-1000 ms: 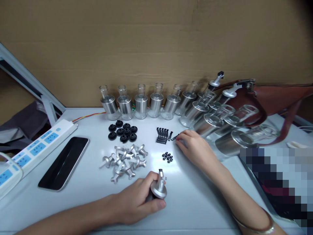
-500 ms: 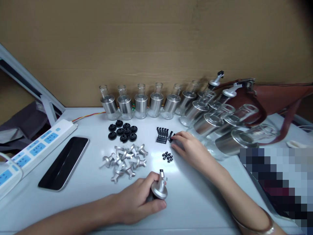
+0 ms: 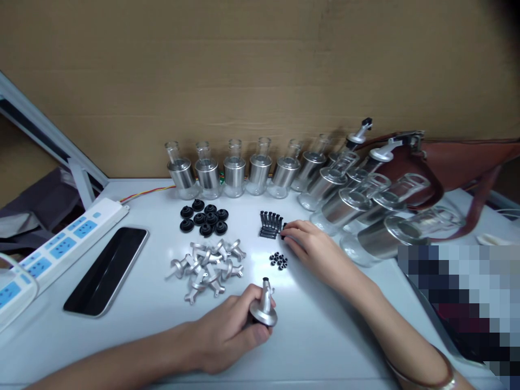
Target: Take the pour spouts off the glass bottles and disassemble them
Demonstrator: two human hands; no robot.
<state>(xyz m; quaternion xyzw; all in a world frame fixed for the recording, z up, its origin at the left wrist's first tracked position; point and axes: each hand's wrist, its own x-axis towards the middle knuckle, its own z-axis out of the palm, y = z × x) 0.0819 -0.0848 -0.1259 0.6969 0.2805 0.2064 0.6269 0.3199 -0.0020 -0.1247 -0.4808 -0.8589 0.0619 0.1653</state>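
My left hand [image 3: 233,327] is closed round the base of a silver pourer spout [image 3: 266,304]. The spout points up and has a black tip. My right hand [image 3: 312,246] rests on the table with thumb and fingers drawn together on a small black part [image 3: 283,232], mostly hidden by the fingertips. Right beside it lies a neat group of slim black plastic pieces [image 3: 270,225]. Tiny black rings or caps [image 3: 278,260] lie just below. Loose silver pourer spouts [image 3: 209,268] form a pile left of centre, with ribbed black stoppers [image 3: 205,216] behind them.
Glass bottles with metal sleeves [image 3: 234,168] line the back and right; two carry pourers [image 3: 382,153]. A brown leather bag [image 3: 459,162] sits behind them. At left lie a phone [image 3: 106,271] and a white power strip [image 3: 60,246]. A cardboard wall [image 3: 244,70] closes the back.
My right hand has shifted slightly left, and a loose slim black piece now lies against the row. My left hand has moved a little left and up with the pourer spout.
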